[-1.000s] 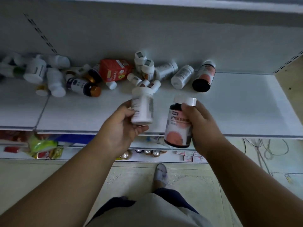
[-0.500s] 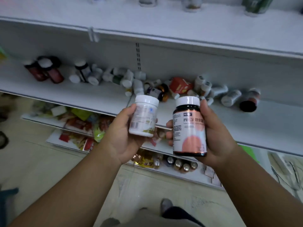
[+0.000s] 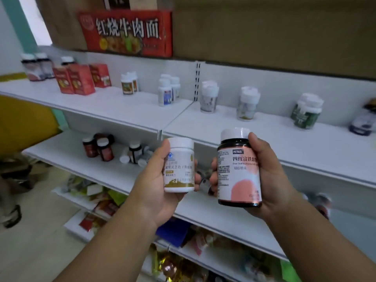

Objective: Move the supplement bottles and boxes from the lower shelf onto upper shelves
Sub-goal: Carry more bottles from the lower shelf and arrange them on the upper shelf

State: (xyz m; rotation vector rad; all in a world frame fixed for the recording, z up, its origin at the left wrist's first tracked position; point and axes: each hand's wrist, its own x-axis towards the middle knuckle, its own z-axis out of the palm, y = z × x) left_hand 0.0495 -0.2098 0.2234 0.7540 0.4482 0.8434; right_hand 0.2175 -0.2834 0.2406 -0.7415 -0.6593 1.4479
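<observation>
Left hand (image 3: 156, 188) grips white bottle (image 3: 179, 165) upright, fingers curled round its body. Right hand (image 3: 266, 176) grips dark bottle with pink label (image 3: 239, 169) upright, thumb near white cap. Both bottles held in air side by side, apart, in front of lower shelf (image 3: 85, 159). Upper shelf (image 3: 203, 123) behind carries standing bottles and red boxes (image 3: 79, 79). More bottles (image 3: 101, 148) on lower shelf at left
</observation>
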